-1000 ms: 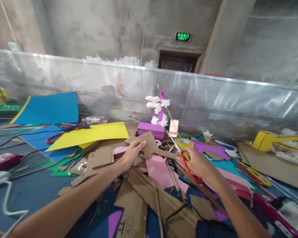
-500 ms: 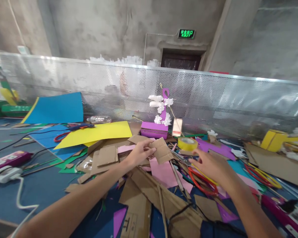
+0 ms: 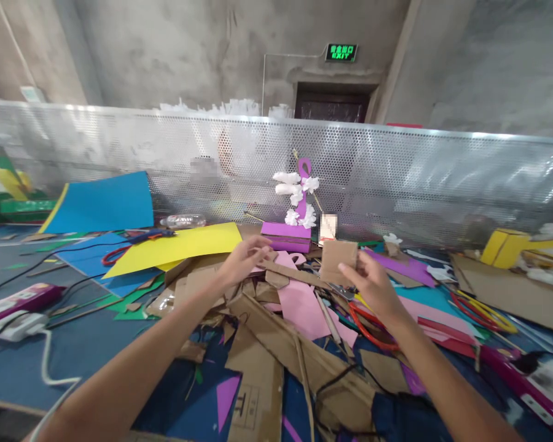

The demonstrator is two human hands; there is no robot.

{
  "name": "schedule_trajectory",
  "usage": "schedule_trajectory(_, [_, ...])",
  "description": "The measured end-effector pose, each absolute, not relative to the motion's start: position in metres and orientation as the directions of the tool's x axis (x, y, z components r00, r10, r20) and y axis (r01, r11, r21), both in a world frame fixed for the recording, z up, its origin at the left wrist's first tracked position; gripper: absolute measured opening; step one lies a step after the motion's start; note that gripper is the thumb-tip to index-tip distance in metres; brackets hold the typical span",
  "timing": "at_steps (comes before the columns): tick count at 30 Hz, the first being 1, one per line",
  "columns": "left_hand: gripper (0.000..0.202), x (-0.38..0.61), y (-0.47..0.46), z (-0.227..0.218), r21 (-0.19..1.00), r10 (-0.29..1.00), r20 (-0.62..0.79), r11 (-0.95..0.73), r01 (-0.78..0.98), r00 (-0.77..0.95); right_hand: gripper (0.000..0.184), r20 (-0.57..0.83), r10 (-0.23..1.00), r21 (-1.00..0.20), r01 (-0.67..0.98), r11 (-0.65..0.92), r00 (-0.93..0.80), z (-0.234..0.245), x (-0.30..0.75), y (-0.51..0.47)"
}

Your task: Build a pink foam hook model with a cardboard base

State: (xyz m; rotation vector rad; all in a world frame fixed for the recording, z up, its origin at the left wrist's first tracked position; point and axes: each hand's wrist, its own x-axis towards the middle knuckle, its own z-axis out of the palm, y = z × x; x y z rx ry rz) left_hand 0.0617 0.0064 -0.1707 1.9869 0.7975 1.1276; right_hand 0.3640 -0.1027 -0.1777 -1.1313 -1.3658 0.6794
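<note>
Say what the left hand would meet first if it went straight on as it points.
The left hand would probably meet the purple box first, though depth is hard to judge from this view.

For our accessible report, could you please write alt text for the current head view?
A person's right hand holds a small cardboard piece over a blue table littered with cardboard scraps and colored sheets, the left hand nearby. A purple model with white decorations stands behind.
</note>
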Motion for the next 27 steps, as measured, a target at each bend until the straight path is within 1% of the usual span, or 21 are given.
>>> schedule_trajectory(2, [0.033,0.043,0.025,-0.17,0.72,0.804,0.488,-0.591,0.363,0.339,0.046,0.402,0.878,-0.915,0.158,0.372,0.259,-0.176,0.379,-0.099])
schedule_trajectory(4, [0.024,0.031,0.033,-0.171,0.596,0.822,0.454,-0.566,0.569,0.343,0.049,0.39,0.867,-0.92,0.102,0.378,0.309,-0.178,0.389,-0.094])
schedule_trajectory(5, [0.022,0.028,0.033,-0.173,0.537,0.832,0.415,-0.55,0.639,0.367,0.049,0.387,0.865,-0.921,0.088,0.38,0.318,-0.179,0.391,-0.092])
schedule_trajectory(7, [0.02,0.032,0.026,-0.177,0.459,0.842,0.333,-0.538,0.707,0.425,0.047,0.385,0.866,-0.922,0.087,0.377,0.32,-0.183,0.392,-0.089])
schedule_trajectory(9, [0.023,0.044,0.013,-0.182,0.415,0.837,0.293,-0.547,0.727,0.462,0.045,0.381,0.874,-0.924,0.099,0.368,0.302,-0.187,0.39,-0.088])
schedule_trajectory(12, [0.033,0.066,-0.005,-0.19,0.296,0.839,0.307,-0.532,0.793,0.448,0.04,0.387,0.891,-0.922,0.126,0.367,0.238,-0.191,0.385,-0.086])
schedule_trajectory(14, [0.035,0.077,-0.008,-0.195,0.278,0.849,0.298,-0.515,0.811,0.437,0.036,0.387,0.902,-0.921,0.134,0.367,0.192,-0.193,0.383,-0.085])
schedule_trajectory(16, [0.035,0.082,-0.005,-0.198,0.334,0.869,0.284,-0.487,0.807,0.406,0.036,0.38,0.912,-0.922,0.139,0.361,0.153,-0.196,0.383,-0.083])
schedule_trajectory(18, [0.036,0.081,0.004,-0.199,0.463,0.89,0.267,-0.455,0.76,0.37,0.04,0.373,0.92,-0.923,0.148,0.355,0.123,-0.199,0.384,-0.081])
schedule_trajectory(20, [0.036,0.074,0.013,-0.198,0.642,0.889,0.242,-0.447,0.623,0.389,0.046,0.362,0.926,-0.925,0.162,0.344,0.103,-0.202,0.385,-0.078])
schedule_trajectory(22, [0.035,0.062,0.02,-0.192,0.794,0.855,0.216,-0.435,0.425,0.472,0.05,0.353,0.931,-0.926,0.176,0.333,0.094,-0.204,0.386,-0.077])
schedule_trajectory(24, [0.033,0.049,0.021,-0.181,0.866,0.818,0.174,-0.392,0.311,0.548,0.047,0.366,0.926,-0.918,0.199,0.343,0.091,-0.204,0.388,-0.076])
schedule_trajectory(27, [0.033,0.036,0.015,-0.165,0.917,0.784,0.094,-0.308,0.253,0.614,0.041,0.369,0.925,-0.917,0.198,0.346,0.09,-0.203,0.385,-0.079])
